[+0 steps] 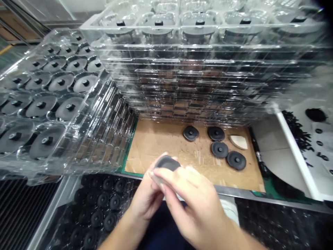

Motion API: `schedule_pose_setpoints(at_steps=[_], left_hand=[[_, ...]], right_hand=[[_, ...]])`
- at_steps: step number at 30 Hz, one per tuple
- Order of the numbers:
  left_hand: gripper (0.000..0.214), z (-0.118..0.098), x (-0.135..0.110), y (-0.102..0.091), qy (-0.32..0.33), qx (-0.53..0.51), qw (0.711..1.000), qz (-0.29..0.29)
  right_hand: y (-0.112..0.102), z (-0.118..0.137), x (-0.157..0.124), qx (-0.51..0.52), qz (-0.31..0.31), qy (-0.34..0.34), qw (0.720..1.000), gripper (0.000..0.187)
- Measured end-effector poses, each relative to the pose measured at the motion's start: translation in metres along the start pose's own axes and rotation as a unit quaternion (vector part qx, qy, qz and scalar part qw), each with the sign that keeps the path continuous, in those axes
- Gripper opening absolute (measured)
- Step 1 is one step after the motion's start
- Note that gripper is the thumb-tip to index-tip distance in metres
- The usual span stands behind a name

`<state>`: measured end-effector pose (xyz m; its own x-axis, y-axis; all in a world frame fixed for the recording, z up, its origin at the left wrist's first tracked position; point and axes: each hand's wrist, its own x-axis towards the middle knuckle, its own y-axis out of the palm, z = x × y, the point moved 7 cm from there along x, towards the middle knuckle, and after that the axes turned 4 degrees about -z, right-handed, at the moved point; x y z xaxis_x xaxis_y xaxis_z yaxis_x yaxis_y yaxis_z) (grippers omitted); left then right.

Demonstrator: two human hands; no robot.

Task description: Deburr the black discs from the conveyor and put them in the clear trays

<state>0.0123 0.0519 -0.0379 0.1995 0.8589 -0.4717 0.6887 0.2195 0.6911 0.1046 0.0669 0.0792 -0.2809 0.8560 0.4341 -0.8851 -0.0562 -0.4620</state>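
Observation:
Over the near edge of the cardboard, my left hand (pixel 145 196) is closed around a dark grey rounded disc (pixel 166 162). My right hand (pixel 192 194) pinches at the near rim of this disc, partly covering it. A thin greyish edge (pixel 159 180) shows between the right fingertips; whether it is the disc's rim or a separate piece I cannot tell. Beyond my hands, several similar discs (pixel 220 149) with small central hubs lie on the cardboard sheet (pixel 156 139). Beside them is a pale wedge-shaped piece (pixel 238 141).
Tall stacks of clear plastic trays (pixel 197 83) stand at the back, and another clear tray stack (pixel 104 132) at the left holds discs. More discs (pixel 102 199) sit low at the left. On the right, a white-edged box (pixel 299 152) borders small black parts (pixel 299 135).

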Motion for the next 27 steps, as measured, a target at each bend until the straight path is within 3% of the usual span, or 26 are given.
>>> schedule_pose_setpoints(at_steps=[3, 7, 9, 12, 15, 18, 21, 23, 25, 27], left_hand=[[0.058, 0.001, 0.001, -0.006, -0.003, 0.014, 0.999, -0.044], [0.057, 0.010, 0.001, -0.003, -0.026, 0.003, 0.999, -0.023], [0.056, 0.010, 0.000, -0.005, -0.023, -0.002, 1.000, -0.013], [0.065, 0.007, 0.002, -0.008, -0.017, -0.001, 1.000, -0.009], [0.066, 0.007, 0.004, -0.003, -0.026, -0.012, 1.000, -0.012], [0.061, 0.008, 0.003, 0.009, -0.044, -0.014, 0.999, -0.006], [0.043, 0.008, -0.002, 0.017, -0.063, 0.003, 0.998, 0.016], [0.038, 0.006, -0.004, 0.017, -0.061, 0.010, 0.997, 0.038], [0.039, 0.006, -0.005, 0.012, -0.055, 0.012, 0.997, 0.045], [0.037, 0.009, -0.005, 0.006, -0.063, 0.018, 0.997, 0.033]], right_hand=[[0.013, -0.011, -0.001, 0.005, 0.076, 0.051, 0.996, 0.019], [0.004, -0.008, 0.003, -0.048, -0.007, 0.001, 0.999, 0.025], [0.004, -0.005, -0.002, -0.004, 0.031, -0.016, 0.999, 0.024], [-0.004, -0.014, -0.015, 0.010, 0.101, 0.032, 0.994, 0.019], [-0.021, -0.024, -0.021, -0.090, 0.076, 0.076, 0.990, 0.019], [-0.025, -0.018, -0.009, -0.204, 0.009, 0.013, 0.979, 0.023], [-0.006, -0.007, 0.006, -0.109, 0.047, -0.116, 0.986, 0.032], [0.003, -0.011, 0.012, -0.030, 0.090, -0.106, 0.990, 0.032], [0.005, -0.018, 0.014, -0.060, 0.081, -0.043, 0.994, 0.030], [0.005, -0.013, 0.012, -0.105, 0.066, -0.045, 0.991, 0.030]])
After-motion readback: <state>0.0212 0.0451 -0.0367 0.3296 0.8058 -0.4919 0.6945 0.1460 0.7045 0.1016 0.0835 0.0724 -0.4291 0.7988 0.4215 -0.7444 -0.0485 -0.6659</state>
